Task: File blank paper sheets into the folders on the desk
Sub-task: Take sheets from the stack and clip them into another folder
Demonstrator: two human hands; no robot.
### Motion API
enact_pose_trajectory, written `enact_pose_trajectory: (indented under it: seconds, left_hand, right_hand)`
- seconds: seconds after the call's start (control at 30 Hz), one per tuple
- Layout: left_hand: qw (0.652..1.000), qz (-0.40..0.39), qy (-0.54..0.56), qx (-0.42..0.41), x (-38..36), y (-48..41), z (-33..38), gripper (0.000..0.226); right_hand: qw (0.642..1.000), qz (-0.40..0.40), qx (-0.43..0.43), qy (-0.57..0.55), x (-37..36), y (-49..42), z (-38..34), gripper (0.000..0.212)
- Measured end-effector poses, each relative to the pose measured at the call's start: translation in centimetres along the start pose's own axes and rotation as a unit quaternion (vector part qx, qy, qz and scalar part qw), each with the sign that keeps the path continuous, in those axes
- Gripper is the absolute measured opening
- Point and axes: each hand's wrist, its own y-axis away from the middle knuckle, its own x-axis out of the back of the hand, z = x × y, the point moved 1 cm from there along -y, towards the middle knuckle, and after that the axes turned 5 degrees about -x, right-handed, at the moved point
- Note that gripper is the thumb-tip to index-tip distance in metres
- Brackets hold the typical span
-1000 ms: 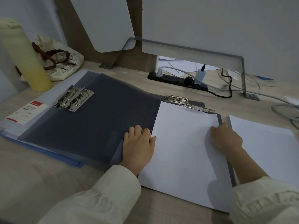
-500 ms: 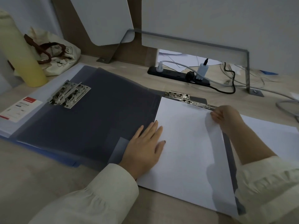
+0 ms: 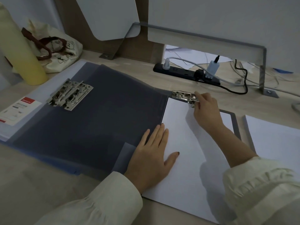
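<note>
An open dark blue folder (image 3: pixel 97 120) lies across the desk, with a blank white sheet (image 3: pixel 186 159) on its right half. My left hand (image 3: pixel 152 153) rests flat, fingers apart, on the sheet's left edge by the folder's spine. My right hand (image 3: pixel 205 109) is at the top of the sheet, fingers on the folder's metal clip (image 3: pixel 182 95). A stack of blank paper (image 3: pixel 276 140) lies to the right of the folder. Under the open cover, a second, lighter folder (image 3: pixel 19 109) shows with its own metal clip (image 3: pixel 71 95) and a red-and-white label.
A yellow bottle (image 3: pixel 21 52) and a cloth bag (image 3: pixel 56 51) stand at the back left. A black power strip (image 3: pixel 186 73) with plugs and cables runs along the back, under a grey metal bracket (image 3: pixel 262 69). More cables trail at the right.
My right hand has moved from the sheet's right edge up and left to the metal clip at the top. My left hand has flattened out on the sheet's left edge.
</note>
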Motion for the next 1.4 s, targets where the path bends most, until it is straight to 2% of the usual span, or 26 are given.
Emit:
enact_pose_trajectory:
  seconds: [0.27,0.43,0.53,0.63,0.67,0.77,0.87,0.93,1.0,1.07,1.1,1.2,1.3,1.4]
  left_hand:
    - [1.000,-0.003,0.007,0.000,0.1,0.0,0.0,0.068]
    - [0.998,-0.056,0.014,0.013,0.6,-0.1,0.0,0.071]
    - [0.995,-0.087,0.010,0.039,1.2,-0.4,0.2,0.075]
    - [0.994,-0.109,-0.021,0.026,1.4,-0.6,0.4,0.098]
    - [0.991,-0.127,-0.023,0.024,1.5,-0.4,0.7,0.098]
    - [0.984,-0.169,-0.011,0.056,3.5,0.0,2.4,0.063]
    - [0.986,-0.124,0.108,0.014,5.6,0.1,6.8,0.054]
    - [0.953,-0.113,0.280,0.014,6.6,0.1,10.8,0.050]
    - [0.874,-0.164,0.455,0.034,6.6,-0.4,14.8,0.048]
    - [0.795,-0.222,0.561,0.065,5.8,-1.2,18.0,0.049]
    - [0.767,-0.238,0.590,0.086,5.4,-1.7,19.1,0.049]
    - [0.736,-0.233,0.618,0.151,4.0,-3.5,20.9,0.040]
    - [0.708,-0.206,0.641,0.215,3.1,-5.2,21.0,0.008]
    - [0.685,-0.206,0.648,0.263,1.7,-7.2,20.7,0.012]
  right_hand:
    - [0.997,-0.031,0.041,0.062,-1.2,1.2,-0.3,0.034]
    - [0.993,-0.063,0.033,0.089,-0.7,1.4,-1.2,0.037]
    - [0.991,-0.125,-0.002,0.055,0.5,1.9,-1.3,0.044]
    - [0.986,-0.161,-0.034,-0.003,3.6,3.9,-0.1,0.043]
    - [0.984,-0.168,-0.052,-0.018,5.1,4.9,0.8,0.040]
    - [0.975,-0.188,-0.113,-0.022,9.8,8.3,4.6,0.035]
    - [0.974,-0.164,-0.157,0.015,13.1,11.5,8.7,0.034]
    - [0.973,-0.135,-0.184,0.031,14.1,13.0,10.9,0.032]
    - [0.971,-0.116,-0.203,0.050,14.4,14.3,12.5,0.031]
    - [0.970,-0.108,-0.206,0.069,14.1,15.1,13.4,0.030]
    - [0.971,-0.104,-0.203,0.076,13.9,15.4,13.6,0.030]
    - [0.973,-0.090,-0.191,0.098,13.4,15.8,14.0,0.030]
    - [0.973,-0.092,-0.181,0.108,13.4,15.6,14.3,0.030]
    - [0.974,-0.090,-0.179,0.104,13.4,15.3,14.5,0.029]
